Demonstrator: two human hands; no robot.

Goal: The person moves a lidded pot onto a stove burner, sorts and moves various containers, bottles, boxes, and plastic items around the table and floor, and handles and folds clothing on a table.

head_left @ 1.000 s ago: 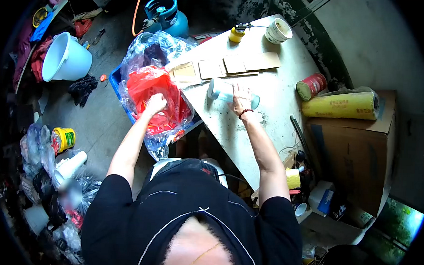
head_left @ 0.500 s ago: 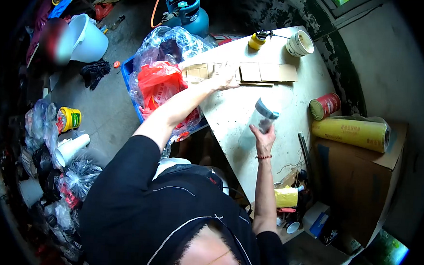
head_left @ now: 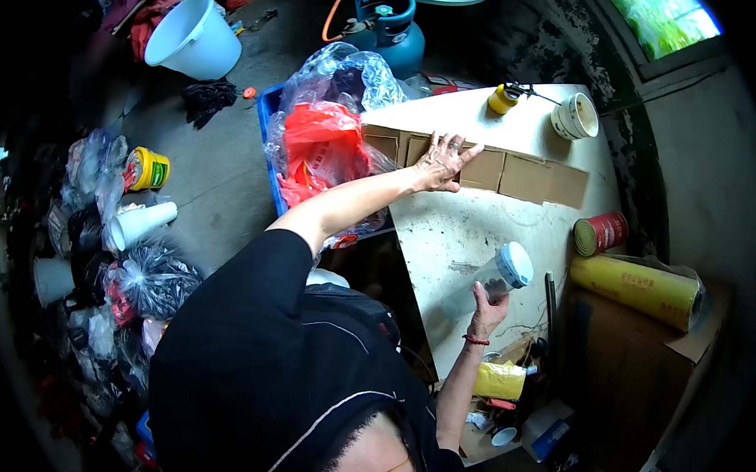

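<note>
My right hand (head_left: 489, 312) is wrapped round a clear plastic jar (head_left: 477, 291) with a light-blue lid, tilted above the right side of the white table (head_left: 428, 238). Dark contents show faintly near the lid. Farther off, my left hand (head_left: 443, 165) lies with fingers spread over a row of folded brown cardboard (head_left: 524, 177). The hand covers part of the row, so I cannot tell whether it is one piece.
A yellow bottle (head_left: 503, 99) and white tubs (head_left: 575, 116) stand at the table's far edge. Right lie a red can (head_left: 601, 234) and a yellow roll (head_left: 637, 288). Left are a blue crate (head_left: 270, 130) holding bags, a gas cylinder (head_left: 391, 38) and a bucket (head_left: 195, 38).
The view has shifted. My left hand has moved right along the cardboard, which now lies in a longer row. The jar has turned, so its lid top shows; my right hand still holds it.
</note>
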